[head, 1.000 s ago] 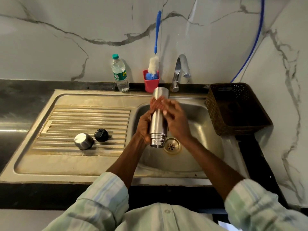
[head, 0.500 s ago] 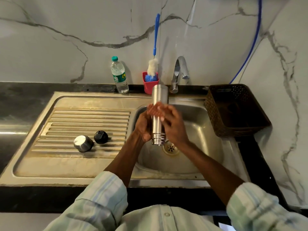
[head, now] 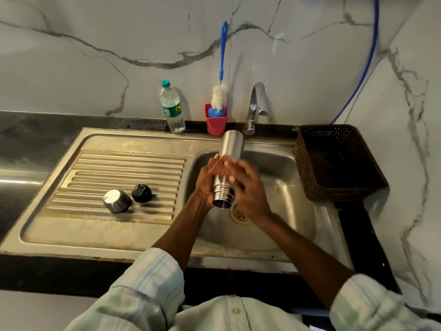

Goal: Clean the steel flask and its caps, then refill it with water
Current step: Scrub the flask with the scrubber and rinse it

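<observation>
The steel flask (head: pixel 231 147) is held upside down over the sink basin (head: pixel 284 168), its threaded mouth pointing down above the drain (head: pixel 239 215). My left hand (head: pixel 205 185) grips its lower part from the left. My right hand (head: pixel 247 187) is pressed against the flask from the right, blurred by motion. On the ribbed drainboard (head: pixel 100 170) lie a steel cap (head: pixel 116 200) and a black inner cap (head: pixel 141 193), side by side. No water runs from the tap (head: pixel 257 103).
At the back wall stand a plastic water bottle (head: pixel 172 108) and a red cup (head: pixel 216 122) holding a blue-handled bottle brush (head: pixel 223 51). A brown perforated basket (head: pixel 334 163) sits right of the sink. A blue hose (head: pixel 365 65) runs down the wall.
The flask stays inverted between both hands over the basin. My right hand has slid along the flask's side and is now blurred. The caps have not moved.
</observation>
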### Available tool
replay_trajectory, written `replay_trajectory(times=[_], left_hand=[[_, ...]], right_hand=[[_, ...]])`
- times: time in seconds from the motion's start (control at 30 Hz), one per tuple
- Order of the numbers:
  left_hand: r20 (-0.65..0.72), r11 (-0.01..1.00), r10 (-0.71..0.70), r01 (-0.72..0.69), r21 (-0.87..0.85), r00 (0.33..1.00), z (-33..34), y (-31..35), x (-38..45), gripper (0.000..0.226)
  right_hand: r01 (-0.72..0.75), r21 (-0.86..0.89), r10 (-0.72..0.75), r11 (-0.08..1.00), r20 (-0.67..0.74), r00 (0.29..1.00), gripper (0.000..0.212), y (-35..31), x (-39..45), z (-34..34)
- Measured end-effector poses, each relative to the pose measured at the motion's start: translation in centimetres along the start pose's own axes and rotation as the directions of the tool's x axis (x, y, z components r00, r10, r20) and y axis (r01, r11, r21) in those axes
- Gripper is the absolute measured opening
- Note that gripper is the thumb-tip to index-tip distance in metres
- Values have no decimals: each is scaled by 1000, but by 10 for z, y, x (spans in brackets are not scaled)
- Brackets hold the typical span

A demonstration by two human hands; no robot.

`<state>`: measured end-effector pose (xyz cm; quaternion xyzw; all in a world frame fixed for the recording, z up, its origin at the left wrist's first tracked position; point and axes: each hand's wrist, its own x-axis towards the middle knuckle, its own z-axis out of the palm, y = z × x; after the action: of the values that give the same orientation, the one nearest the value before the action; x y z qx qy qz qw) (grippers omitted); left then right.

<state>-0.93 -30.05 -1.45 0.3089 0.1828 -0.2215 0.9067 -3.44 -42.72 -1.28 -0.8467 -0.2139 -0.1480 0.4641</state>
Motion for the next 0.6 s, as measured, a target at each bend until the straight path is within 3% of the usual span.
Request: replay_trajectory(times=[0.03, 0.13, 0.2, 0.33, 0.43, 0.5, 0.6], left_hand=[[55, 998, -8, 11, -55, 998, 3, -6, 1, 46], [133, 999, -40, 43, -13, 990, 8, -27, 8, 67], [157, 998, -33, 41, -49, 987, 16, -40, 11, 70], [86, 981, 20, -3, -192, 996, 28, -41, 18, 62], [13, 995, -18, 19, -100, 1000, 19, -40, 16, 67], [38, 991, -44, 48, -123, 998, 21, -43, 10, 61], [72, 990, -51, 60, -129, 996, 24, -43, 8, 53]], right_hand=[[-60, 11, 60, 998, -39, 997, 42, 5, 20, -7], [-337, 57, 342, 940, -134, 930, 36, 24, 73, -34], [-324, 42, 326, 945, -141, 935, 35, 29, 78, -45], [-29, 13, 28, 1000, 26, 999, 42, 22, 0, -44], [144, -33, -139, 989, 117, 983, 49, 21, -53, -50], [119, -30, -114, 992, 121, 986, 47, 26, -34, -51], [-140, -36, 140, 990, -8, 990, 43, 25, 36, -49]])
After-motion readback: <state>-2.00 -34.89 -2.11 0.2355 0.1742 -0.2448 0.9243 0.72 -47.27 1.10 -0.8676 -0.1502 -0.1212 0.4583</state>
